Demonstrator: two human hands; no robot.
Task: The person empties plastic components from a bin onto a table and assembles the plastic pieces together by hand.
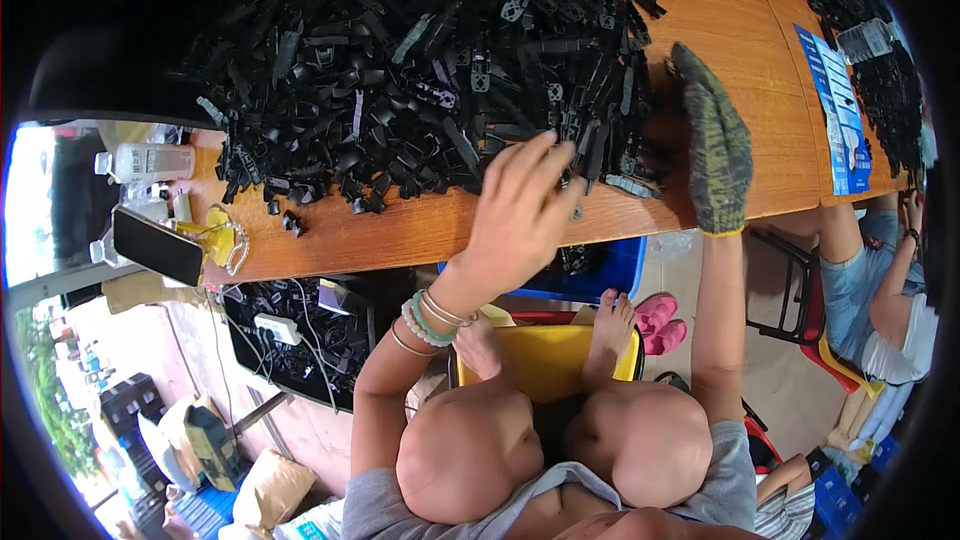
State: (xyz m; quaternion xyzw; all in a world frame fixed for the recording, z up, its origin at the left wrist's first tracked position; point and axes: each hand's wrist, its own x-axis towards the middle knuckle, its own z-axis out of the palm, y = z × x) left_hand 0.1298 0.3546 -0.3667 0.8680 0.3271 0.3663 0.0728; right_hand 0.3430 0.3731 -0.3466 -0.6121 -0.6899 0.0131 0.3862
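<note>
A large heap of small black plastic parts [340, 90] covers much of the wooden table [420, 233]. Over the heap's near edge reaches my left hand [520, 210], bare, with bracelets at the wrist. Its fingers are apart, and the tips are close to or touching the parts; no held piece can be made out. My right hand [715, 145] wears a dark grey-green knitted glove. It rests at the heap's right side, fingers stretched out and close together, the thumb side hard to see. A few loose parts [635, 185] lie between the hands.
A phone [158, 246] leans on a yellow stand [220, 236] at the left, beside a bottle [150, 162]. Below the table edge are a blue bin [625, 270] and a yellow container [540, 355]. Blue-white sheets [835, 115] lie right; another person [880, 290] sits beyond.
</note>
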